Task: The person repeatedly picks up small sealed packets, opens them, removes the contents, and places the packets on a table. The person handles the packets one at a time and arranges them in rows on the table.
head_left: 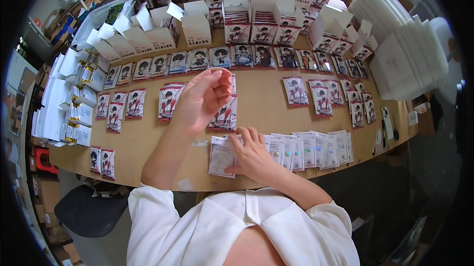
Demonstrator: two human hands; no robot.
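Note:
My left hand [205,95] is raised over the middle of the table, its fingers loosely curled and a little apart, with no object visible in it. Partly behind it lie red-and-white illustrated packets [226,116]. At the near edge, my right hand [254,153] spans a packet at the left end of an overlapping row, thumb on its near side and fingers on its far side. That row of packets [307,150] lies with pale printed backs up and fans out to the right. The leftmost packet [220,157] rests flat beside my right thumb.
Opened white boxes [143,39] and packet-filled boxes [237,31] line the far side. A long row of illustrated packets [199,59] runs before them. Small piles of packets [321,99] sit right and left. White plastic tubs [407,58] stand at right; a phone [387,122] lies nearby.

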